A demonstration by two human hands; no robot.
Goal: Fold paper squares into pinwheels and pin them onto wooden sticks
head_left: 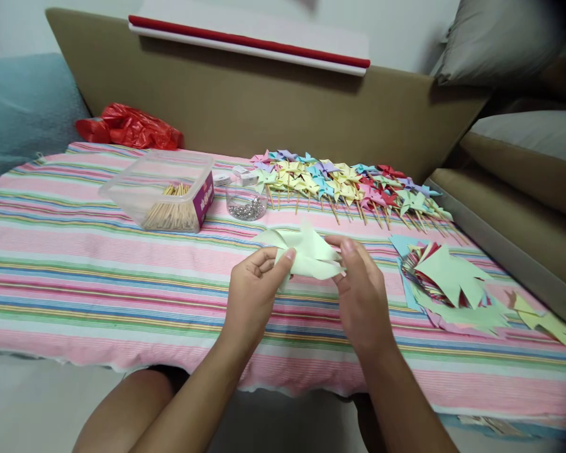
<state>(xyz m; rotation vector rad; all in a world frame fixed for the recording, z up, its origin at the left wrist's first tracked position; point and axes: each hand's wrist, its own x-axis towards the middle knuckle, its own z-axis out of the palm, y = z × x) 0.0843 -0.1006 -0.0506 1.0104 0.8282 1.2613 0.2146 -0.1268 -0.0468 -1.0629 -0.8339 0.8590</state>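
Both hands hold one pale green cut paper square (306,253) above the striped cloth. My left hand (255,292) pinches its left side with thumb and fingers closed. My right hand (361,296) grips its right side, fingers curled over the folded flaps. The paper's corners are bent toward the middle, pinwheel style. A pile of cut paper squares (448,280) in green, blue, red and pink lies just right of my right hand.
Several finished paper pinwheels on sticks (344,182) lie in rows at the back. A clear plastic box of wooden sticks (170,198) and a small clear jar of pins (246,202) stand behind my left hand. A red plastic bag (132,128) lies at the far left.
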